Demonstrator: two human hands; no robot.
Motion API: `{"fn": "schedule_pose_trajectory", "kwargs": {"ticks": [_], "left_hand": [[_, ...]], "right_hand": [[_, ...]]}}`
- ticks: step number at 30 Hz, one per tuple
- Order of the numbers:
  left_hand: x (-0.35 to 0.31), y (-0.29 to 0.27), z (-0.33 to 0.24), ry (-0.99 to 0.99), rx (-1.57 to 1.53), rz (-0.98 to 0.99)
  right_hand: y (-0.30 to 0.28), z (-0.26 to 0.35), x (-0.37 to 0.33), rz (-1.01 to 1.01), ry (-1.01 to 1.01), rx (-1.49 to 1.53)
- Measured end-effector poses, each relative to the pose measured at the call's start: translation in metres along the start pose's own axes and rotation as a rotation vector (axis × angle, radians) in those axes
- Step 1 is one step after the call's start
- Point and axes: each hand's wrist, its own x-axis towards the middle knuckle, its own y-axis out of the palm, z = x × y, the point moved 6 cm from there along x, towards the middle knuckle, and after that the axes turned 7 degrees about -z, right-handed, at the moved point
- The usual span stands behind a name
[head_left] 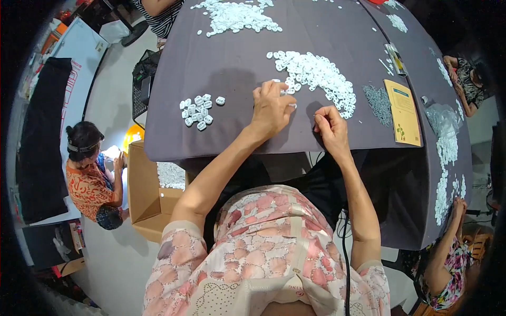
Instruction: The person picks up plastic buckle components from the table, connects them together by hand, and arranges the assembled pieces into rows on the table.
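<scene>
Small white oval plastic pieces with holes lie in a curved heap (316,73) on the dark grey cloth. At its near left edge, my left hand (271,110) is bent down with curled fingers; a white piece shows at the fingertips, partly hidden by them. My right hand (332,129) rests low over the cloth, just below the heap, thumb and forefinger pinched together. Whatever sits in that pinch is too small to make out. Left of my left hand, a group of similar white pieces (196,111) lies spread apart.
Right of the heap are a pile of small grey pieces (377,105) and a yellow booklet (403,113). A larger white heap (237,17) lies far off. An open cardboard box (143,181) stands left of the table (211,142). Other people work at left and right.
</scene>
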Motion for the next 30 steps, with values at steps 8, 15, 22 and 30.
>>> {"fn": "schedule_pose_trajectory", "kwargs": {"ticks": [8, 15, 22, 30], "left_hand": [[-0.01, -0.03, 0.038, -0.198, -0.049, -0.197], [0.002, -0.008, 0.018, -0.118, 0.001, -0.079], [-0.016, -0.024, 0.035, -0.213, -0.138, -0.263], [-0.028, -0.03, 0.03, -0.226, -0.216, -0.412]], "right_hand": [[-0.002, 0.005, 0.0, -0.012, -0.024, -0.044], [-0.002, 0.0, 0.0, -0.025, -0.028, -0.042], [0.004, -0.002, -0.001, -0.001, 0.0, 0.046], [0.001, -0.002, -0.004, -0.003, -0.024, 0.06]]}}
